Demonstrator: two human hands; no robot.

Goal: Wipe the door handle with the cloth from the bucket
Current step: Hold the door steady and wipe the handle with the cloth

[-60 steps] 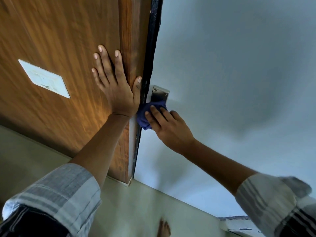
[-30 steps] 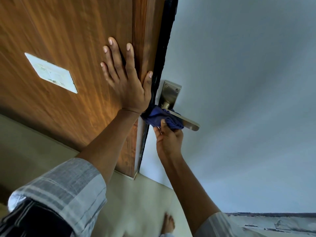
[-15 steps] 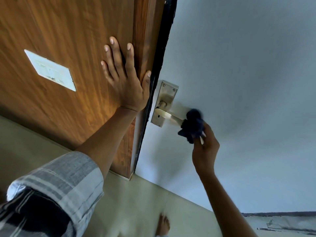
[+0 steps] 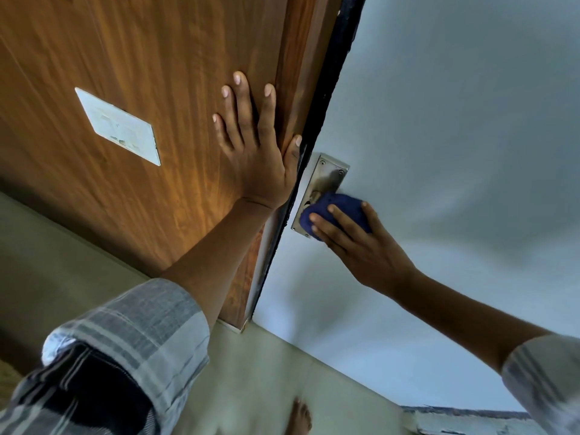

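The left hand [image 4: 255, 149] lies flat and open against the brown wood-grain door [image 4: 141, 73], fingers spread and pointing upward, the thumb wrapped over the door's edge beside a dark strip [image 4: 332, 89] that runs along it; the forearm reaches up from a rolled grey-and-white checked sleeve [image 4: 131, 334]. The right hand [image 4: 361, 246] comes in from the lower right with its arm extended, fingers laid over a bunched dark blue cloth [image 4: 337, 208] and pressing it against the lower part of the brushed-metal door handle plate [image 4: 323, 180], so the hand holds the cloth under curved fingers rather than in a fist. The lever itself is hidden beneath the cloth and hand; only the upper part of the plate with its screws shows. The plate is mounted on a plain pale blue-grey surface [image 4: 455, 120] just right of the dark strip. A white rectangular plate [image 4: 117, 125] is fixed to the wooden door, well left of the left hand. Below lies a pale greenish floor [image 4: 266, 372], where a bare foot [image 4: 301, 419] stands near the bottom edge, and a rough, chipped patch [image 4: 464, 422] shows at the lower right.
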